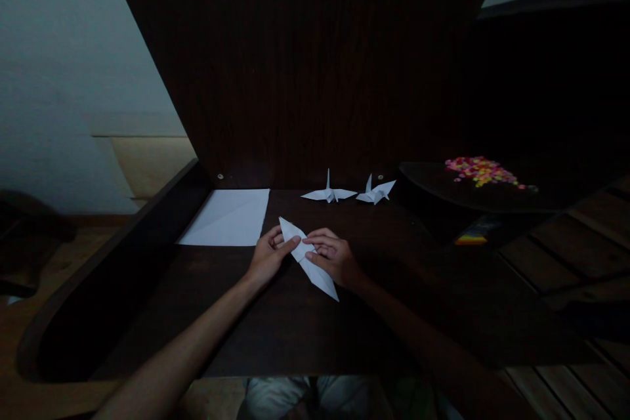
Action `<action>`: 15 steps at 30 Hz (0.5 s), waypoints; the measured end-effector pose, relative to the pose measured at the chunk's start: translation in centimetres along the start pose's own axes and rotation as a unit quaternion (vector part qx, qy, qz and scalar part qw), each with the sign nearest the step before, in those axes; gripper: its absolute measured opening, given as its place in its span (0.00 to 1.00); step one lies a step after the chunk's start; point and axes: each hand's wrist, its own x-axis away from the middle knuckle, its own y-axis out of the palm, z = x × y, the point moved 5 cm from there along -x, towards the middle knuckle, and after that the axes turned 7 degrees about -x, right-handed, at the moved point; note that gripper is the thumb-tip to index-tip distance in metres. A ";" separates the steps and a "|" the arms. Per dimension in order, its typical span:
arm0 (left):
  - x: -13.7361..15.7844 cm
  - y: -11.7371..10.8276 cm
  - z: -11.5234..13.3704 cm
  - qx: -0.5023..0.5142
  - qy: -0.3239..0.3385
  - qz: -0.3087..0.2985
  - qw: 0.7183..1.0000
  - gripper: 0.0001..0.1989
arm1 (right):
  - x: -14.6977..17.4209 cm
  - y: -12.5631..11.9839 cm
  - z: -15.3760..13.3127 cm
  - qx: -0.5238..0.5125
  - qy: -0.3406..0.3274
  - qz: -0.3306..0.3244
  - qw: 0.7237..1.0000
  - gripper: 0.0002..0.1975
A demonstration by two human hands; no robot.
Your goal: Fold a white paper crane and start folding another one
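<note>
A piece of folded white paper (319, 275), long and pointed at both ends, is held slantwise above the dark desk. My left hand (270, 252) grips its upper left part, thumb on top and fingers curled behind. On the other side, my right hand (337, 257) pinches the middle of the paper, its thumb and fingertips close to my left thumb. Some of the fold is hidden by my fingers. Behind my hands stand two finished paper cranes, one crane (329, 195) with level wings and another crane (377, 194) tilted to the right.
White paper sheets (231, 215) lie at the desk's back left. A tall dark panel (305, 65) rises behind, and a raised side edge (123, 262) borders the left. On a shelf (423, 177) at right sits a heap of small colourful pieces (482, 170).
</note>
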 end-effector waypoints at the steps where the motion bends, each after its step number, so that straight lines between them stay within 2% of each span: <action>1: 0.0 0.0 0.0 0.003 -0.011 -0.004 1.000 0.23 | 0.0 0.0 0.0 -0.001 0.003 -0.003 1.000 0.13; 7: 0.3 -0.1 0.1 -0.012 -0.043 -0.012 0.999 0.20 | -0.3 0.0 0.7 -0.038 0.035 -0.010 0.999 0.12; 12: 0.3 0.1 0.5 -0.039 -0.015 -0.008 0.999 0.18 | -0.2 0.0 0.9 -0.029 0.104 -0.007 0.994 0.13; 15: 0.2 0.0 0.8 -0.052 0.008 -0.005 0.999 0.17 | -0.3 -0.2 0.2 -0.024 0.121 -0.013 0.992 0.13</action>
